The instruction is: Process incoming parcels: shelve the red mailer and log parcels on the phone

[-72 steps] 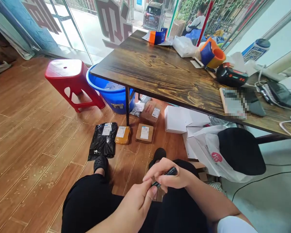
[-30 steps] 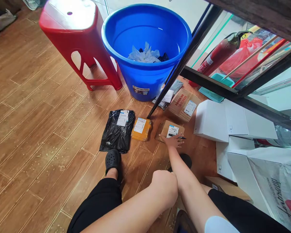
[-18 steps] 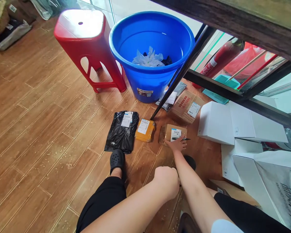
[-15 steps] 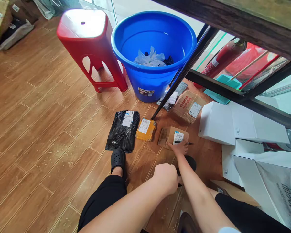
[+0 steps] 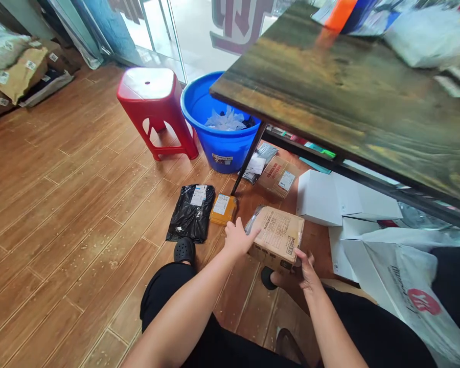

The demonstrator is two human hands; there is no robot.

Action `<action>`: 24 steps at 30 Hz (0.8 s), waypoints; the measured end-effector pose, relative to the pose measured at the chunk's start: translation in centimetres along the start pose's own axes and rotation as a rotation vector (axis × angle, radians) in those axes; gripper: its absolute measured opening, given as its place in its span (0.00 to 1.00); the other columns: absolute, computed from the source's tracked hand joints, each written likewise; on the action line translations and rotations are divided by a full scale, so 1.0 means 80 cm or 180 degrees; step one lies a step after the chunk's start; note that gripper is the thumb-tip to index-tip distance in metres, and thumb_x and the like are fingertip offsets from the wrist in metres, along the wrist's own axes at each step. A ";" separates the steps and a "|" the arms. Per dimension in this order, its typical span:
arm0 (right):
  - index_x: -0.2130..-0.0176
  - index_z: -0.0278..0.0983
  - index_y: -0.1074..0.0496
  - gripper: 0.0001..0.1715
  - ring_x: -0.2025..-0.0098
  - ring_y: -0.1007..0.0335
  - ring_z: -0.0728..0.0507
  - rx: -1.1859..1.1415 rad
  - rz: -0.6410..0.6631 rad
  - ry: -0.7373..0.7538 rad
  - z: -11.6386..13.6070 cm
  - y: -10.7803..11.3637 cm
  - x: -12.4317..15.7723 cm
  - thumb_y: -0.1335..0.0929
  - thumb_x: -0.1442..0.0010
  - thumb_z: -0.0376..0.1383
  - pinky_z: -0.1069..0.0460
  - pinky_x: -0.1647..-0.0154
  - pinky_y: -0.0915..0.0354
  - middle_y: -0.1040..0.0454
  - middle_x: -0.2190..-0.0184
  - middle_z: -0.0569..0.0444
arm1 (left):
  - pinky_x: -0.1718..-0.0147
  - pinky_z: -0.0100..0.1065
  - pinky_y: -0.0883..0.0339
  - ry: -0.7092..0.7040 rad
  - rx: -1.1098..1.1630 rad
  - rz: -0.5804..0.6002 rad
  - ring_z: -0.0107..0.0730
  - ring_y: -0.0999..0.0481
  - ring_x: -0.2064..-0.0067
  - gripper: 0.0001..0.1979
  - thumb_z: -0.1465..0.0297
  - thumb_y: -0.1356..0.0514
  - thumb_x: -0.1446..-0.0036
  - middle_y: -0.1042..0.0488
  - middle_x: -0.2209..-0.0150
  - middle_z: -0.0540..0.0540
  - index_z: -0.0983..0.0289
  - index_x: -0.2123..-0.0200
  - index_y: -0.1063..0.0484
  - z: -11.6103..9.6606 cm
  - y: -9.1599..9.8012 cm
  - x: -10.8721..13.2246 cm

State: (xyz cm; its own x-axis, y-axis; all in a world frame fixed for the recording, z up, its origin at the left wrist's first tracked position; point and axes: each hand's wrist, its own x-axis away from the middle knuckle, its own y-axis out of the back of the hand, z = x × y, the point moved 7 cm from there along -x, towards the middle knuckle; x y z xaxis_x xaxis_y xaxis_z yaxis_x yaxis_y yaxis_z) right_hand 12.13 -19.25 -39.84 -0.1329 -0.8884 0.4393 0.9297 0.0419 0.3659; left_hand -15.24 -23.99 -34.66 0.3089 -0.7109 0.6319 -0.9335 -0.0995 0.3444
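A small brown cardboard parcel (image 5: 276, 237) with printed text on its top face is lifted off the floor between both hands. My left hand (image 5: 237, 238) presses on its left side with fingers spread around the edge. My right hand (image 5: 307, 268) grips its lower right corner. On the floor just beyond lie a black plastic mailer (image 5: 190, 220) with a white label and a small yellow padded packet (image 5: 223, 209). I sit with black-trousered legs and a black clog (image 5: 184, 250) on the wooden floor. The pen from before is not visible.
A dark wooden table (image 5: 352, 97) overhangs on the right, its black leg (image 5: 249, 159) close behind the parcels. A blue bucket (image 5: 218, 138) and red stool (image 5: 153, 110) stand behind. More parcels (image 5: 278, 176), white boxes (image 5: 322, 197) and a white bag (image 5: 402, 286) lie to the right.
My right hand was at the parcel's label on the floor with a pen. Now both hands hold the parcel lifted and turned over, and the view has pulled back and up.
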 end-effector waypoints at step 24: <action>0.40 0.45 0.50 0.50 0.37 0.41 0.33 -0.1032 -0.0586 0.3193 0.115 0.369 0.445 0.25 0.53 0.26 0.33 0.43 0.37 0.40 0.39 0.41 | 0.41 0.53 0.47 -0.0123 0.4675 0.2658 0.60 0.40 0.37 0.42 0.41 0.49 0.48 0.29 0.45 0.67 0.69 0.44 0.31 -0.036 -0.243 0.390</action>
State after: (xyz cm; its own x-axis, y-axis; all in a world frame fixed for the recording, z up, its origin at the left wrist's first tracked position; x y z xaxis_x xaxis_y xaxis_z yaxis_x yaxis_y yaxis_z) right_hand 31.68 -45.40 -5.84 -0.0747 -0.8449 -0.5297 0.9907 -0.1236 0.0575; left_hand 13.08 -42.24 -19.61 -0.3045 -0.9132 0.2707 -0.2027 -0.2156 -0.9552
